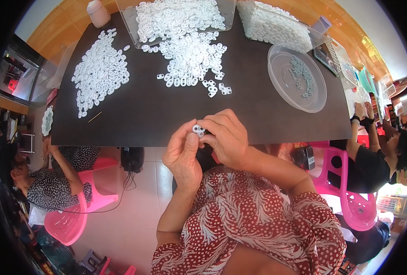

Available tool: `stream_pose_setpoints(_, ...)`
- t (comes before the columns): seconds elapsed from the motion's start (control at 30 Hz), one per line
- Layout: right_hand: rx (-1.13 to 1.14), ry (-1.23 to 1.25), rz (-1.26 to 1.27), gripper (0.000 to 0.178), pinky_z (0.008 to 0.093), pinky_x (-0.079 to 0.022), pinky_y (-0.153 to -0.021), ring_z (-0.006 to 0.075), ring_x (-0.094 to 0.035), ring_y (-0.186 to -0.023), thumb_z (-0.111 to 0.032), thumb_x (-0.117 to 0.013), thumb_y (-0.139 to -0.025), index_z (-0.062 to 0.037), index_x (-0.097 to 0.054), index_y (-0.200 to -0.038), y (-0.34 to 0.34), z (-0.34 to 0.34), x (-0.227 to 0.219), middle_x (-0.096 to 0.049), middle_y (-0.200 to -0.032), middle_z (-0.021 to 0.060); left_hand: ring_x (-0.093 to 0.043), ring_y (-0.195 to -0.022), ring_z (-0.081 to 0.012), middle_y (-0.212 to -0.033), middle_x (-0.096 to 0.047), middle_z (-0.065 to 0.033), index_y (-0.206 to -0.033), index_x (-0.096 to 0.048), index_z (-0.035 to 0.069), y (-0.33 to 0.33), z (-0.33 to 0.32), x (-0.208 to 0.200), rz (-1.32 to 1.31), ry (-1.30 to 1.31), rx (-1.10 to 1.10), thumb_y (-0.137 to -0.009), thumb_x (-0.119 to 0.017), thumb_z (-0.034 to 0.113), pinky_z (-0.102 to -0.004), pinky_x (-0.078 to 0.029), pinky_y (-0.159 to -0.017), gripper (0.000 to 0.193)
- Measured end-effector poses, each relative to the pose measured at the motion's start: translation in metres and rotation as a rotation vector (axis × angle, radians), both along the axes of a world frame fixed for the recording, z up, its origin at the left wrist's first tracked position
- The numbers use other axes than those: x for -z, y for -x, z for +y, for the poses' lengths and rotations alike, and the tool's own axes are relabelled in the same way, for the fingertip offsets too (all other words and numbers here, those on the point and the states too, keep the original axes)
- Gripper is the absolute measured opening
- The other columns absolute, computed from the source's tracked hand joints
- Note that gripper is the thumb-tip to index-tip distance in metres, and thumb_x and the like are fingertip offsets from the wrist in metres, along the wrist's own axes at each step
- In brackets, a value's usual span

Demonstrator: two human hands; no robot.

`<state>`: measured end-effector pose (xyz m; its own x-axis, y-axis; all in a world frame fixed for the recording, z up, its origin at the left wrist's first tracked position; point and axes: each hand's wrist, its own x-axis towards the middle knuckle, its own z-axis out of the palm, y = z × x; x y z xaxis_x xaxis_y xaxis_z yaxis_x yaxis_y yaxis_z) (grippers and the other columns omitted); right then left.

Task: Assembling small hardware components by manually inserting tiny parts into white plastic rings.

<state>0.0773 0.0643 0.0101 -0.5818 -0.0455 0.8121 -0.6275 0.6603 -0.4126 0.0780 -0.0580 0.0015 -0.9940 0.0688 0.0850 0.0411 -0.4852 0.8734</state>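
Just over the table's near edge, my left hand (185, 158) and my right hand (226, 137) meet at the fingertips. Between them they pinch a small white plastic piece with round holes (198, 130), which looks like a cord lock. Both hands have closed fingers, and the fingertips partly cover the piece. Ahead of them, a heap of similar white pieces (185, 59) spills from a clear plastic bin (233, 13). A few pieces (212, 89) lie loose at its near right side. Another pile of white oval pieces (100, 68) spreads over the table's left.
On the dark table (167, 110), a round clear tray (277, 87) holds small grey-green parts (301, 75), perhaps springs. Behind it stands a clear box of white pieces (270, 25). A thin stick (95, 117) lies at left. People sit on pink chairs (68, 224) at both sides.
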Motion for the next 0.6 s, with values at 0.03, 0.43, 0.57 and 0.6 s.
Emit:
stream_pose_setpoints(0.03,0.0,0.0,0.0,0.035,0.0336,-0.044,-0.062,0.0257,-0.054,-0.073,-0.003,-0.072,-0.061,0.0039,-0.06,-0.093,0.0,0.0,0.001,-0.059,-0.086,0.0119,-0.052,-0.075,-0.0084,-0.093,-0.059,-0.0052,-0.111,-0.061,-0.004,0.0,0.0,0.0,-0.006,0.001,-0.009,-0.09,-0.059,0.009,-0.0203,-0.045,-0.066,0.025)
stream_pose_setpoints(0.43,-0.031,0.069,0.027,0.034,0.0316,-0.045,-0.055,0.0252,-0.054,-0.069,0.001,-0.07,-0.063,0.0062,-0.059,-0.095,-0.004,-0.006,0.006,-0.059,-0.086,0.014,-0.049,-0.079,-0.0088,-0.091,-0.057,-0.0028,-0.107,-0.063,-0.004,-0.006,0.007,0.01,0.143,0.052,-0.147,-0.09,-0.059,0.009,-0.0215,-0.044,-0.069,0.021)
stream_pose_setpoints(0.57,-0.041,0.082,-0.01,0.035,0.0322,-0.046,-0.057,0.0257,-0.055,-0.07,0.001,-0.071,-0.065,0.0053,-0.059,-0.098,-0.007,-0.007,0.011,-0.059,-0.087,0.0137,-0.05,-0.079,-0.0088,-0.092,-0.057,-0.0031,-0.104,-0.063,-0.003,-0.008,0.007,0.02,0.138,0.0,-0.142,-0.091,-0.059,0.01,-0.022,-0.044,-0.07,0.019)
stream_pose_setpoints(0.6,-0.044,0.084,-0.036,0.036,0.0327,-0.046,-0.059,0.0265,-0.056,-0.072,0.0,-0.071,-0.067,0.0045,-0.059,-0.1,-0.008,-0.006,0.012,-0.061,-0.09,0.0139,-0.052,-0.082,-0.01,-0.094,-0.058,-0.0048,-0.104,-0.061,-0.004,-0.008,0.006,0.022,0.138,0.023,-0.135,-0.092,-0.057,0.012,-0.0231,-0.045,-0.072,0.02)
